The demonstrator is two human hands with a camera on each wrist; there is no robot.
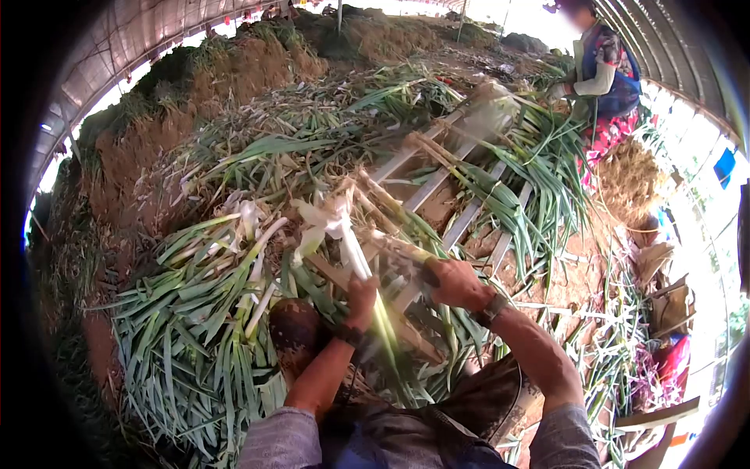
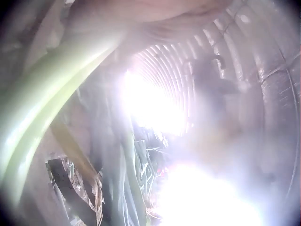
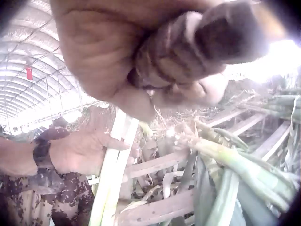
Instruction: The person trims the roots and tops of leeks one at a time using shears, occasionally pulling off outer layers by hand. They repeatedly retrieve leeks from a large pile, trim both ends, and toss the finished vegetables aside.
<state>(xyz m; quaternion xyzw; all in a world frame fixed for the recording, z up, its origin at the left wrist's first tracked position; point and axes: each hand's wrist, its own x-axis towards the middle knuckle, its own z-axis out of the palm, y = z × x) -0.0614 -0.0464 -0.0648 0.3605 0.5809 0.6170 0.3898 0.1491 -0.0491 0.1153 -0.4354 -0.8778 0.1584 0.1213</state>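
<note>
My left hand [image 1: 362,305] grips a leek [image 1: 355,254] around its pale stalk, the white root end pointing up and away from me. Large in the left wrist view are the stalk [image 2: 51,89] and part of the left hand [image 2: 160,16]. To the right, my right hand [image 1: 459,285] is held over the slatted rack, apart from that leek. Its fingers look curled and darkly stained in the right wrist view, where the hand [image 3: 113,52] fills the top; no held thing can be made out. Beyond it the left hand [image 3: 77,153] pinches the stalk [image 3: 113,169].
More leeks [image 1: 195,313] are heaped at the left, and others [image 1: 531,180] lie across the rack's slats [image 1: 430,187]. A person [image 1: 609,70] works at the back right. Soil banks [image 1: 148,148] rise at the left, under an arched tunnel roof [image 1: 117,47].
</note>
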